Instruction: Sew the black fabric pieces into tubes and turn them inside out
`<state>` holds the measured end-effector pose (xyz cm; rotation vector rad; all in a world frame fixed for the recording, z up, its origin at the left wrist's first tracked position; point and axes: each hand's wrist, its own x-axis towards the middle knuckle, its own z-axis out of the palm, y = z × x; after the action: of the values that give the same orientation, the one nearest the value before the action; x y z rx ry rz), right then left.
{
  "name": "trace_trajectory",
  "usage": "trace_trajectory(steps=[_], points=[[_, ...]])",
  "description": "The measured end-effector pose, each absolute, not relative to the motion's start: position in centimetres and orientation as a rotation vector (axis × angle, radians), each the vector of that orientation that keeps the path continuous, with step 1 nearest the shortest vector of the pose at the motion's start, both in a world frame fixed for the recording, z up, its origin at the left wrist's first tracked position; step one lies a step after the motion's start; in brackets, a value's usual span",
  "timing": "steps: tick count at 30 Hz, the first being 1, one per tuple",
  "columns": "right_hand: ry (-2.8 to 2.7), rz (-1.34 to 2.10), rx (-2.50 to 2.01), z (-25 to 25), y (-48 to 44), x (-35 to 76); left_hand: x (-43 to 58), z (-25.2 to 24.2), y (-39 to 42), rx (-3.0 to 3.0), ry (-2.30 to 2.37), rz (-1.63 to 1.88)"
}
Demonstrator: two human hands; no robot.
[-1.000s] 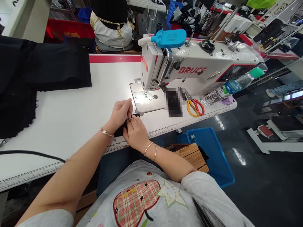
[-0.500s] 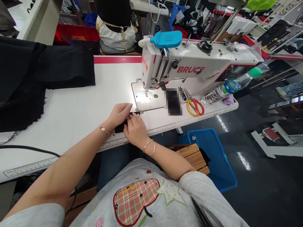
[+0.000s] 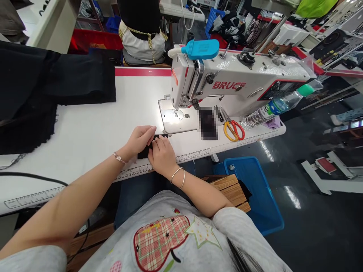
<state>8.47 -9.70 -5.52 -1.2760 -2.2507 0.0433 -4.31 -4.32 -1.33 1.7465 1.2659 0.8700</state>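
A small piece of black fabric (image 3: 144, 152) lies at the table's front edge, partly under both hands. My left hand (image 3: 141, 139) is closed at its upper left side, thumb and fingers pinched at the cloth. From the right, my right hand (image 3: 163, 155) rests on the same piece with its fingers bent and pressed down on it. Just beyond the hands is the metal needle plate (image 3: 167, 117) of a white sewing machine (image 3: 227, 75). The fabric lies short of the needle, outside the plate.
Large black cloth (image 3: 82, 79) covers the table's left. Scissors (image 3: 234, 130) with yellow and red handles and a water bottle (image 3: 272, 107) lie by the machine, near a blurred dark patch. A blue bin (image 3: 255, 196) stands below right. Another person (image 3: 140, 30) sits beyond the table.
My left hand has shifted slightly left, its thumb drawn back from the right hand's fingers. The right hand stays on the black fabric. The view has moved a little.
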Motion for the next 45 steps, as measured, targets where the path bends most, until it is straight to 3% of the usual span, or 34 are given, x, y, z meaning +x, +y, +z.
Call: trace_trajectory(steps=[7, 13, 21, 30, 40, 45], points=[[-2.267, 0.093, -1.282, -6.1, -9.6, 8.6, -4.7, -0.8, -6.6, 1.981, 1.214, 0.745], [-2.27, 0.137, -1.29, -7.2, -9.6, 9.1, -7.4, -3.7, -11.4, 2.511, 1.282, 0.636], [-2.43, 0.155, -1.117, -7.3, -10.0, 12.0, -8.8, -5.6, -16.4, 2.719, 1.358, 0.505], [-2.659, 0.062, -1.018, -5.6, -10.6, 13.9, -7.8, -5.6, -16.5, 2.777, 1.477, 0.506], [-2.309, 0.307, -1.192, -3.7, -9.6, 17.0, -6.8, -5.4, -13.3, 2.791, 1.477, 0.603], [-2.442, 0.292, -1.134, -3.8, -9.4, 17.5, -4.6, -5.6, -12.0, 2.726, 1.439, 0.704]])
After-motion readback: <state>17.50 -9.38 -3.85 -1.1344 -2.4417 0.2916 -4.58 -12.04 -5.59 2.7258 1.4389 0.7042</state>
